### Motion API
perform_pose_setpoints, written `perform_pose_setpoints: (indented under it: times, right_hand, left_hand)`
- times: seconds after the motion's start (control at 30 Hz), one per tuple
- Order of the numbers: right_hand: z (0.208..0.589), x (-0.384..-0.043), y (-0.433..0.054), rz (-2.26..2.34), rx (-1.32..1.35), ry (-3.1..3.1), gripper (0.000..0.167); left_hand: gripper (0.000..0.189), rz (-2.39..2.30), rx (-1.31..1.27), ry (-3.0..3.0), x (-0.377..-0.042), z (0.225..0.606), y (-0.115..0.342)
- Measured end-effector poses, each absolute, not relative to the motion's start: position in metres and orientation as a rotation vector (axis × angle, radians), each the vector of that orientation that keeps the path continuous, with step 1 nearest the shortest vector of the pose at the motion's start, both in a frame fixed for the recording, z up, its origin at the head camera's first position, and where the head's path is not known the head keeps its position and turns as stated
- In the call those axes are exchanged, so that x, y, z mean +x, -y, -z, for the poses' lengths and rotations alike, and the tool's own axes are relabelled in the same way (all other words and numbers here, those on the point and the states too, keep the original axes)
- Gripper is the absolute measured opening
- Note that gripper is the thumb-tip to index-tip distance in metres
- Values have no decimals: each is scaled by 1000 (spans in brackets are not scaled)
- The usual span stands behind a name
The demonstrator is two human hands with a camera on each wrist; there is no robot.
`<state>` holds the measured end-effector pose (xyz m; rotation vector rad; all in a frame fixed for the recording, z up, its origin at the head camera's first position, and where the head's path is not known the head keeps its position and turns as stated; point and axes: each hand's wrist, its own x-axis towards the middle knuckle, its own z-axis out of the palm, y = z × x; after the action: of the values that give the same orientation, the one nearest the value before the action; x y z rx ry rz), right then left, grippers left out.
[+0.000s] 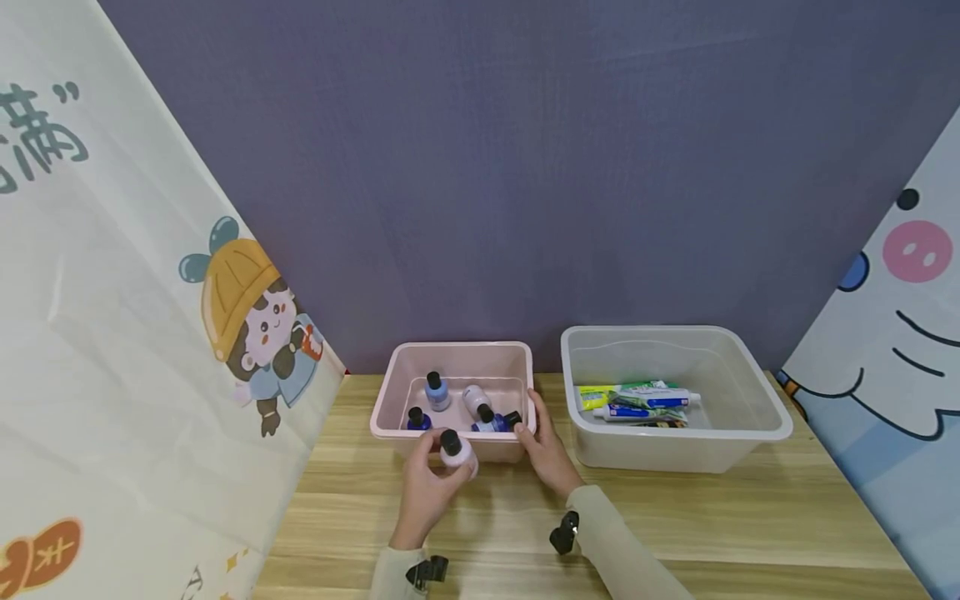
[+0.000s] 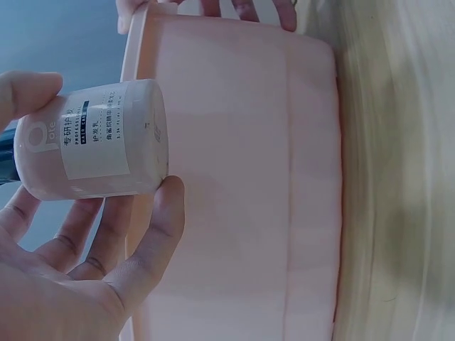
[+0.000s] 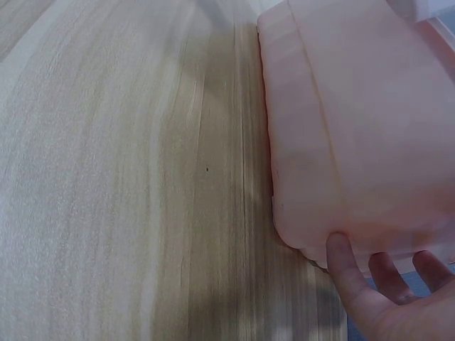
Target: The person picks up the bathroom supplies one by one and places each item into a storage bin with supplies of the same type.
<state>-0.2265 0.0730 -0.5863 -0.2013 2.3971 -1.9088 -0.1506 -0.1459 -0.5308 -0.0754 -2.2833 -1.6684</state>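
In the head view, my left hand (image 1: 429,496) holds a pale pink hair lotion bottle (image 1: 459,457) with a black cap, just in front of the pink bin (image 1: 495,450). The left wrist view shows the bottle's white printed label (image 2: 96,135), with thumb and fingers on opposite sides of it. My right hand (image 1: 551,454) grips the bin's front right corner, fingers along its side. Inside the bin are several small bottles: a light blue one (image 1: 437,396) and a dark blue one (image 1: 418,421) upright, a whitish one (image 1: 474,400) tilted, and blue ones near the front right corner.
To the right of the pink bin stands a larger whitish bin (image 1: 675,446) with several toothpaste tubes (image 1: 637,400) in its left part. Both sit on a wood-grain table (image 1: 345,517), against a dark blue-grey backdrop (image 1: 480,167). Printed sheets hang at either side.
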Motion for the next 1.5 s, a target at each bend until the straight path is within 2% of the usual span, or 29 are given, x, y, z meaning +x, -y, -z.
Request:
perform_pose_setpoints:
  times: [1.5]
  right_hand:
    - [585,-227,-72,1930,-183,-2360,69]
  left_hand:
    - [48,1603,-167,2188,-173,487,158]
